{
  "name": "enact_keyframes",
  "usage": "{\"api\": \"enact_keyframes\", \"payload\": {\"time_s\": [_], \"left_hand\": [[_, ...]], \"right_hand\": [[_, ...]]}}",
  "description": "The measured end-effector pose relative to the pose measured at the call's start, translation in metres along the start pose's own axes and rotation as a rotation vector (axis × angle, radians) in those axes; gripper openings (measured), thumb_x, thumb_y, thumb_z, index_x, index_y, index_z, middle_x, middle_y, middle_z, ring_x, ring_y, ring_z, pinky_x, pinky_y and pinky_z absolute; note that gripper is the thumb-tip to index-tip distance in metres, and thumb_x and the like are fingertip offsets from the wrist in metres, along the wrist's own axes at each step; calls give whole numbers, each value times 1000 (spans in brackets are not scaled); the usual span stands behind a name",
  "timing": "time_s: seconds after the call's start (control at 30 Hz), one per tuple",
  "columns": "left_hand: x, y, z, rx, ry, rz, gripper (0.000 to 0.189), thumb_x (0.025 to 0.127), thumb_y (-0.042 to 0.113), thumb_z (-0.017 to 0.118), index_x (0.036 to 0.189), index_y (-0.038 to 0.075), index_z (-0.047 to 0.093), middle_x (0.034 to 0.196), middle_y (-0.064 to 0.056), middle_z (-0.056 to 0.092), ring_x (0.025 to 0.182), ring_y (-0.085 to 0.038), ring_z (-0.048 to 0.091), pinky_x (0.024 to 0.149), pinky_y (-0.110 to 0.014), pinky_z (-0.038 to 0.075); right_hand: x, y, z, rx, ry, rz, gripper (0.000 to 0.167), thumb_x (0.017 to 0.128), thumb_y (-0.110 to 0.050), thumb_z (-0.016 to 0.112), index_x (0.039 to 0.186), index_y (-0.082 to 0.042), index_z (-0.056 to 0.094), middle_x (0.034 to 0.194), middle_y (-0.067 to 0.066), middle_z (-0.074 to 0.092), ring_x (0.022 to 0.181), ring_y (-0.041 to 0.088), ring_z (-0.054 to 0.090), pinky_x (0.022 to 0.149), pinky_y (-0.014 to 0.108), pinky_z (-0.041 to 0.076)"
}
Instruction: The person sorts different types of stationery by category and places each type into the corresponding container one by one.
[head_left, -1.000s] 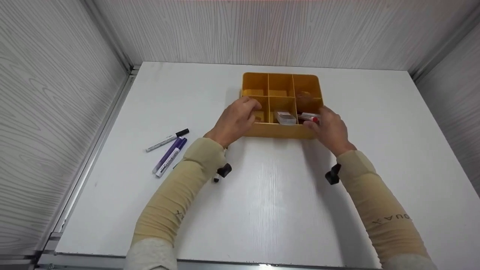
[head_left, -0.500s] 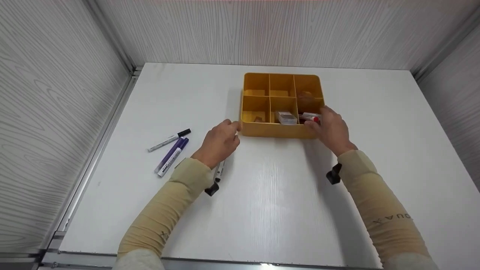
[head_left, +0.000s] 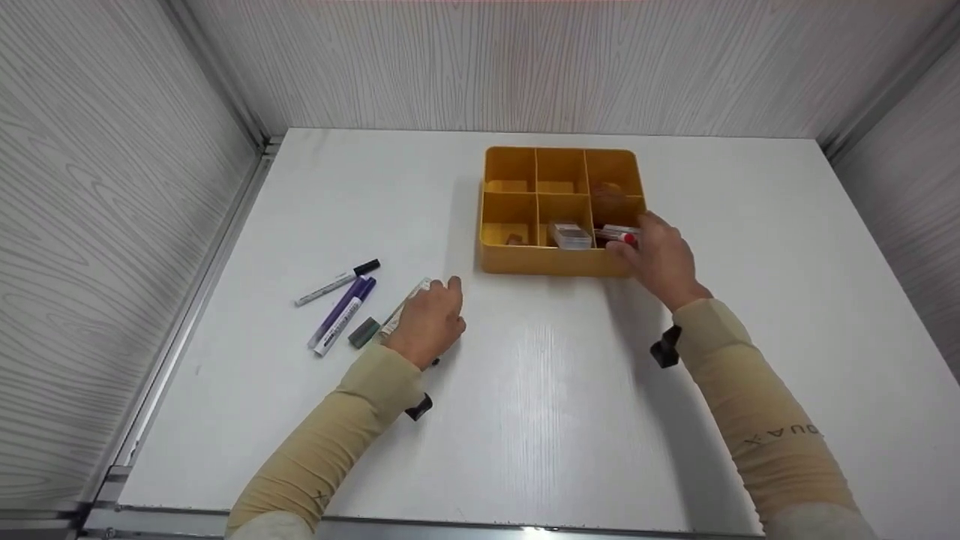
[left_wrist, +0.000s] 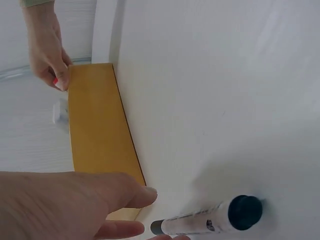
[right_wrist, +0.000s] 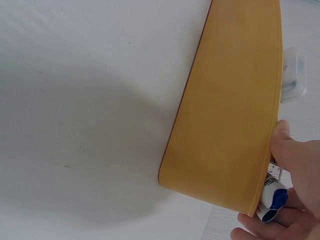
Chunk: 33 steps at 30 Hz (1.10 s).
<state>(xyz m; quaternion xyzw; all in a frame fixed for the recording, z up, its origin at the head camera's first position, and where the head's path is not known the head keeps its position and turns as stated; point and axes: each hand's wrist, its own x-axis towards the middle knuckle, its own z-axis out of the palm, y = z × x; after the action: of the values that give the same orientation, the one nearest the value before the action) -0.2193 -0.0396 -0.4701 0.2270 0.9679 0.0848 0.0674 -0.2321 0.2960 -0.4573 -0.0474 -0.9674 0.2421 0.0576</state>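
Left grip [head_left: 427,322] is near a marker [left_wrist: 197,221] — right grip [head_left: 662,259] holds box [head_left: 551,261].

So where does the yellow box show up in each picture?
Head: the yellow box is above centre, slightly right.
Left wrist: the yellow box is on the left, partly behind the left hand.
Right wrist: the yellow box is right of centre, cut off at the top.
Shared landmark: the right hand, at its corner.

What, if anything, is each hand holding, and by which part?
The right hand grips the yellow tray by its near right corner; the left hand seems to hold nothing.
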Motion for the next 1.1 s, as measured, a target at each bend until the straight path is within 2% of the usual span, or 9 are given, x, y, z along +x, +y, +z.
{"api": "enact_keyframes", "payload": {"time_s": [0.1,0.17,0.33,0.5,0.6,0.73,0.83,0.97,1.1], "left_hand": [[-2,1,3,-8,-29,-20,57,92,10,65,141,-9,43,113,-29,64,97,-38,68,81,-47,58],[-3,2,4,-9,-36,-27,60,91,9,66,143,-10,41,115,-31,64,97,-38,68,81,-46,58],[-5,1,8,13,5,-11,57,89,2,66,138,-12,43,104,-31,66,87,-38,69,73,-46,58],[-7,0,11,17,26,-3,49,90,-2,63,135,-14,44,99,-31,66,81,-40,69,69,-47,58],[-7,1,10,11,23,-4,46,92,-2,60,134,-14,45,100,-32,65,84,-40,69,71,-47,58],[-7,0,10,1,16,3,45,93,-2,59,134,-15,44,102,-33,65,85,-41,69,73,-48,58],[-8,0,9,-16,-3,8,48,94,-2,58,137,-16,42,106,-34,64,91,-42,69,78,-48,58],[-8,-3,8,-59,-24,11,54,92,-3,59,140,-16,38,111,-35,64,95,-43,68,82,-49,57],[-7,-5,4,-118,-56,-13,57,91,-3,60,142,-13,35,113,-33,62,94,-42,67,81,-49,56]], "right_hand": [[-1,0,0,6,12,-12,50,92,-29,71,121,8,55,110,22,62,84,31,52,70,41,45],[0,0,0,16,11,-13,50,92,-28,71,122,8,55,113,22,62,86,31,52,71,42,45],[1,-1,1,48,-7,10,57,92,-27,71,133,6,51,127,21,60,94,31,54,78,43,48],[1,-2,0,57,-7,3,58,92,-27,71,135,4,50,127,21,61,93,31,53,77,43,46],[0,-2,0,63,-15,8,59,92,-28,71,138,2,49,132,21,59,97,31,54,84,44,50],[0,0,0,75,-35,25,62,92,-28,70,141,0,46,139,20,56,111,32,57,99,49,50],[0,0,0,81,-36,23,62,92,-28,71,142,-1,46,139,20,56,114,33,57,101,50,48],[0,1,0,68,-21,13,62,91,-28,72,140,0,48,132,19,59,99,31,55,87,45,51],[0,2,2,43,27,-16,54,89,-28,74,127,5,54,109,18,62,83,28,50,67,38,41]]}}
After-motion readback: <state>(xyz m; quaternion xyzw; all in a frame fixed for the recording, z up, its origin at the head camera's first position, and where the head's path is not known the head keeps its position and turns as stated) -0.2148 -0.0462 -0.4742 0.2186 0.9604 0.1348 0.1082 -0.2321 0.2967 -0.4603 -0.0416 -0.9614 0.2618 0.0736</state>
